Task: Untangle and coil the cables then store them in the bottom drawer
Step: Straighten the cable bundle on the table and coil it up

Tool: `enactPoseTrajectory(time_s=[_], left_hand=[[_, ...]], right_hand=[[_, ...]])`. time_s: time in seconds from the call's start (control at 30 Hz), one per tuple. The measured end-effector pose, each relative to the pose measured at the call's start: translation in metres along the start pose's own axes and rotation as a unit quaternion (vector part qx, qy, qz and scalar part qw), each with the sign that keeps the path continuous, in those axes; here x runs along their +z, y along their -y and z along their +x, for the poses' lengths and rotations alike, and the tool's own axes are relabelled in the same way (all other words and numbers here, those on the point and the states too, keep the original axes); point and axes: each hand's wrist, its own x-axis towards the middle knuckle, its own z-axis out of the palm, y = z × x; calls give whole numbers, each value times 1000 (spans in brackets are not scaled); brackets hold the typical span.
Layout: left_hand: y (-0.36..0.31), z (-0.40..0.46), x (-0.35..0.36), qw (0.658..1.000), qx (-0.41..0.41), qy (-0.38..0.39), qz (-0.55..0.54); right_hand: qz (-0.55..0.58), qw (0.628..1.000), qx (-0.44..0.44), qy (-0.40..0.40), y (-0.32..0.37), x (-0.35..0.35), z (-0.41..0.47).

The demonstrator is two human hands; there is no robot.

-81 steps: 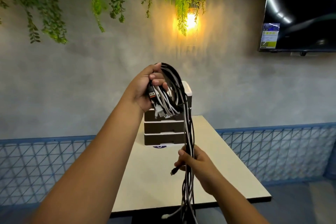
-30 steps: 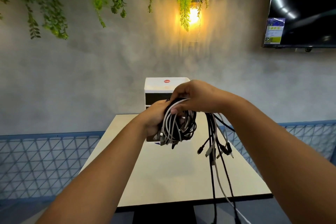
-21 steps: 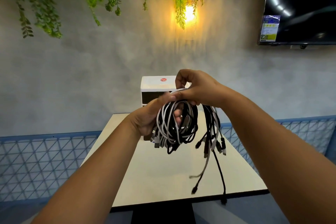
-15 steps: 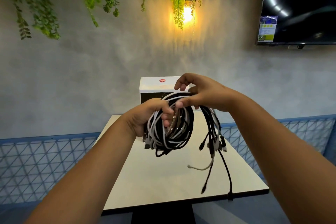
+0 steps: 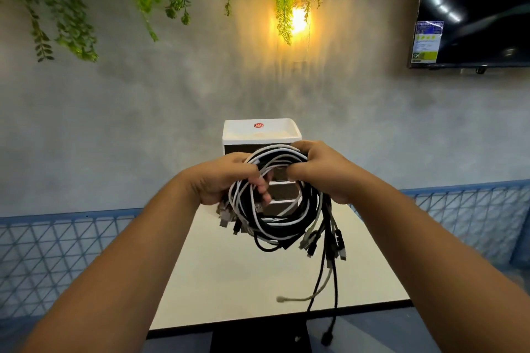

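Observation:
A bundle of black and white cables (image 5: 286, 223) is wound into a loop and held in the air above the table. My left hand (image 5: 226, 180) grips the loop's left side, fingers curled through it. My right hand (image 5: 321, 172) grips the loop's upper right. Several loose ends with plugs (image 5: 329, 243) dangle from the right side, the longest reaching past the table's near edge. Behind the loop stands a small drawer unit (image 5: 259, 130) with a white top and dark drawer fronts; the cables and my hands hide its lower drawers in part.
The cream table (image 5: 229, 281) runs away from me to the grey wall. A blue mesh fence (image 5: 51, 252) lines both sides. Green plants (image 5: 71, 8) hang overhead, a lamp (image 5: 298, 20) glows on the wall, and a dark screen (image 5: 473, 8) hangs at upper right.
My right hand has wound more cable onto the loop, so the hanging ends are shorter. The loop has grown wider and both hands now grip it side by side.

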Motion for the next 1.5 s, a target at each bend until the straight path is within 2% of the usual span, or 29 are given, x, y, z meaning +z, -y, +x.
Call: enactPoseTrajectory(time_s=[0.07,0.13,0.23,0.3,0.4,0.47,0.53,0.63,0.73,0.8,0.87,0.93,1.0,1.1,1.17,1.23,1.4,1.5], left_hand=[[-6,1,-4,989,-20,-50,141],[-12,6,-4,961,-25,-98,256],[-18,11,4,944,25,-179,275],[-23,10,8,936,57,-213,274],[-32,6,11,939,32,-190,284],[-35,4,14,953,-3,-156,258],[-33,5,19,964,2,-148,222],[-30,9,26,967,50,-204,148],[-25,13,28,952,74,-285,84],[-21,16,28,942,83,-324,43],[-16,16,32,941,78,-327,24],[-11,14,34,952,61,-299,13],[-10,8,27,970,39,-240,23],[-18,-4,10,985,-5,-137,107],[-23,-8,2,978,-18,-115,174],[-22,-6,2,976,-6,-136,167],[-8,5,19,962,61,-265,35],[-11,12,20,947,87,-309,-14]], right_hand=[[-56,998,6,-17,0,4,3],[-81,996,4,-36,2,5,5],[-90,993,-1,-69,5,2,11],[-102,993,-7,-64,10,-1,11],[-150,988,-20,-18,22,-7,10],[-184,982,-40,-3,29,-10,10],[-184,981,-50,-16,30,-12,12],[-65,995,-56,-47,16,-12,15],[96,993,-34,-58,-2,-8,10],[151,988,-10,-38,-12,-4,6],[154,986,-1,-57,-17,0,6],[112,989,-18,-92,-19,-1,9],[63,994,-32,-86,-17,-4,11],[19,998,-28,-53,-14,-5,14],[-2,999,-17,-38,-14,-4,17],[-15,999,-21,-30,-12,-3,20],[11,997,-65,-42,-7,-1,21],[94,992,-82,-15,-7,-11,16]])
